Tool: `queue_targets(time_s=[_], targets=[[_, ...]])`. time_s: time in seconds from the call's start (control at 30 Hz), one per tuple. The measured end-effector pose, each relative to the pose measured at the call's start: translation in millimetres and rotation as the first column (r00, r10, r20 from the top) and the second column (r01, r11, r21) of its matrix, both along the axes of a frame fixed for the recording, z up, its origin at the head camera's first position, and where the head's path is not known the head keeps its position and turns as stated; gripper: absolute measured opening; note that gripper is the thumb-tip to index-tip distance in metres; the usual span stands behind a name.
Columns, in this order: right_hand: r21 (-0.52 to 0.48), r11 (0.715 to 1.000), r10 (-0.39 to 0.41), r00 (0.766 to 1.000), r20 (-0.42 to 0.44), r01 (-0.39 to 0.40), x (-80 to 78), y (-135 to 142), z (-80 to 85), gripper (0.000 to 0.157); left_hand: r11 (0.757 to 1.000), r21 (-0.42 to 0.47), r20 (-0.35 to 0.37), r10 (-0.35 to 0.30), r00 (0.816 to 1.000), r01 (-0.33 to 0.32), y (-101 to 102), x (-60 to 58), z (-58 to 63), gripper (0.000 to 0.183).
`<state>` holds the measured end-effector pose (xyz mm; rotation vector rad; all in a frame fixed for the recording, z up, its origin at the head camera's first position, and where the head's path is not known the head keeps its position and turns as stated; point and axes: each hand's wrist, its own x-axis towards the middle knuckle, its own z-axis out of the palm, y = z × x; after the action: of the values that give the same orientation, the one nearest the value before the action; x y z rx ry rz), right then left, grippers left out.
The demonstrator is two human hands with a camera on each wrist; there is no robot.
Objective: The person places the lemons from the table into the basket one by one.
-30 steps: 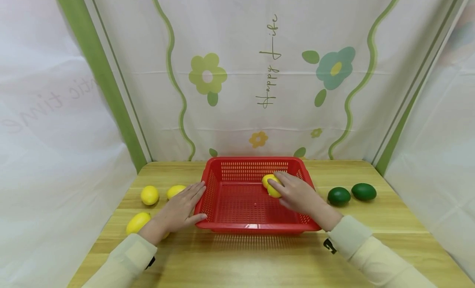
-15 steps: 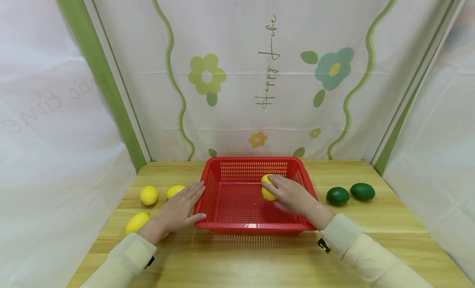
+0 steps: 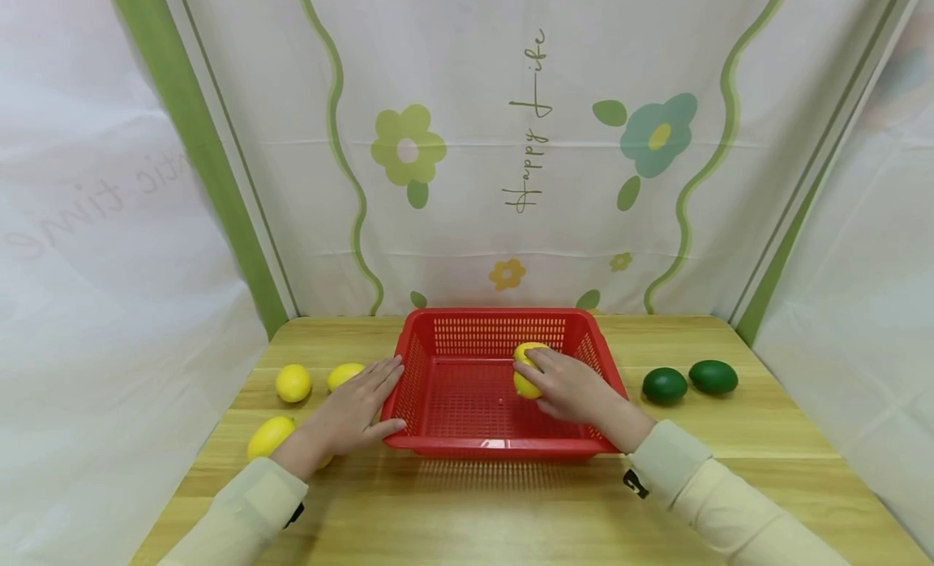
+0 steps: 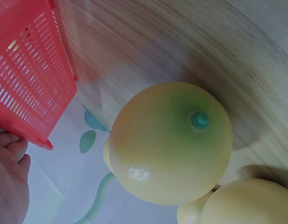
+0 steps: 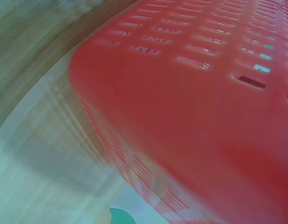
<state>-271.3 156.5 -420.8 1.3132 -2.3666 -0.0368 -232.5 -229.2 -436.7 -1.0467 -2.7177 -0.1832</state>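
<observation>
In the head view my right hand [image 3: 572, 389] reaches into the red plastic basket [image 3: 503, 448], its fingers curled over a yellow lemon [image 3: 527, 386]. A second lemon [image 3: 527, 351] lies just behind that one, partly covered by the fingers. My left hand [image 3: 350, 412] rests on the basket's left rim with fingers extended, and holds no fruit. Under and beside the left wrist are lemons, one of them large in the left wrist view, a lemon [image 4: 167, 144] with a green tip. The right wrist view has only the basket's outer wall [image 5: 148, 102]; the right hand is out of it.
Left of the basket sit a round-looking lemon [image 3: 293, 383], another lemon [image 3: 345, 375] and a nearer lemon [image 3: 270, 438]. On the right are two dark green fruits, a nearer one [image 3: 665, 385] and a farther one [image 3: 713, 377]. White curtains enclose the wooden table [image 3: 467, 517].
My right hand has moved a little left and nearer with the lemon, down beside the other one. Over the last half second it has barely shifted. The left hand stays in place.
</observation>
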Motion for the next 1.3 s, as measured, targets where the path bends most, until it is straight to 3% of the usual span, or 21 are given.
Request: queue_targets(time_s=[0.63, 1.3], targets=[[0.022, 0.999, 0.023, 0.998, 0.061, -0.024, 4.0, -0.7, -1.3, 0.061, 1.000, -0.005, -0.001, -0.004, 1.000, 0.004, -0.1, 0.2, 0.9, 0.081], [-0.015, 1.000, 0.024, 0.997, 0.079, -0.023, 3.1, 4.1, -1.0, 0.062, 1.000, -0.027, -0.004, 0.001, 1.000, -0.001, 0.5, -0.3, -0.1, 0.082]])
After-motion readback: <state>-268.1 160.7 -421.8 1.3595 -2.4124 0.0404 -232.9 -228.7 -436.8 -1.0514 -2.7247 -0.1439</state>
